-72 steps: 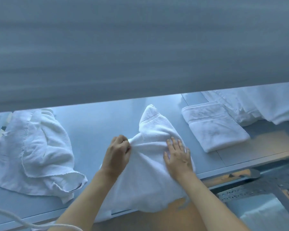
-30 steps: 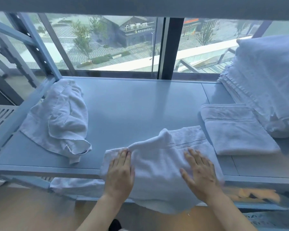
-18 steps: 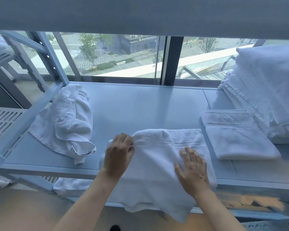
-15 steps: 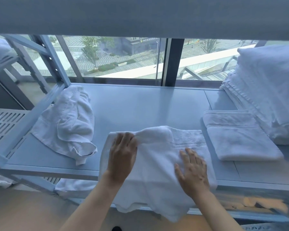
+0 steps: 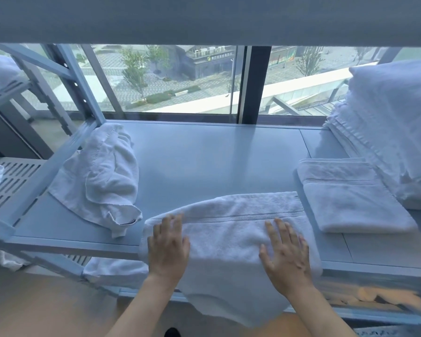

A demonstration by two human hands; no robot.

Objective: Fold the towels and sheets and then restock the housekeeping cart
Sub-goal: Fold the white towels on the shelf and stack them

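A white towel (image 5: 231, 237) lies across the near edge of the grey surface (image 5: 209, 161), roughly midway along it, with its lower part hanging over that edge toward the floor. The left hand (image 5: 168, 249) rests flat on the towel's left end, fingers straight and together, pointing toward the far edge; its fingertips are blurred. The right hand (image 5: 286, 254) lies flat on the towel's right part, fingers spread and straight. Neither hand grips the cloth (both simply press down on it). A woven band runs across the towel just beyond both sets of fingertips.

Just beside the towel's right end, a folded towel (image 5: 350, 200) sits near the surface's right side, and behind that a tall stack of white linens (image 5: 394, 137) fills the far right corner. Toward the left end of the surface lies a crumpled towel (image 5: 100, 178), apart from the left hand. A blue metal frame (image 5: 66, 76) rises at the left, and a window (image 5: 175, 79) runs along the far edge.
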